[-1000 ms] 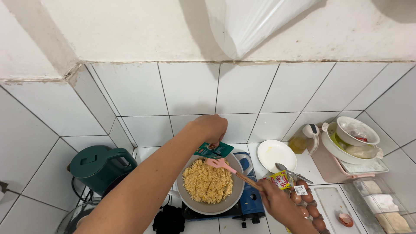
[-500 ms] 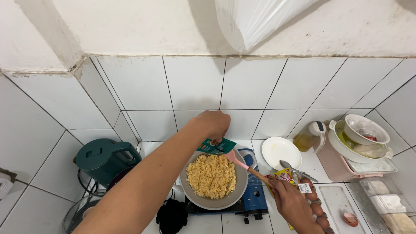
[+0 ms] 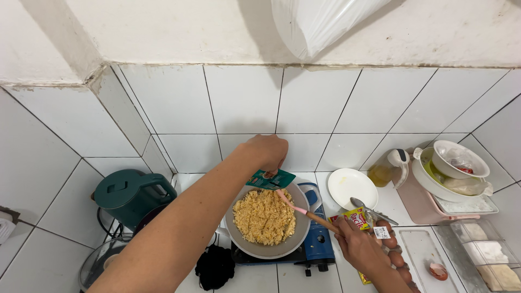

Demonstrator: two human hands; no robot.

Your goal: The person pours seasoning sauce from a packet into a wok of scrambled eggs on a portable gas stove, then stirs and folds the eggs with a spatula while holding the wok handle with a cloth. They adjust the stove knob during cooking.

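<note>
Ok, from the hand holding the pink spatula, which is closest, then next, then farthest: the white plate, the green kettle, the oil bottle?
From the right hand:
1. Round white plate, just above it on the counter.
2. Clear bottle of yellow oil, farther up and right, by the tiled wall.
3. Dark green kettle, far left, past the pan.

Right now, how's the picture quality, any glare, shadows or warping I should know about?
Head view: even, bright light, sharp focus; wide-lens bending curves the tile lines; the plastic bag casts a soft shadow on the wall; left hand with its green sachet and right hand show no blur.
</note>
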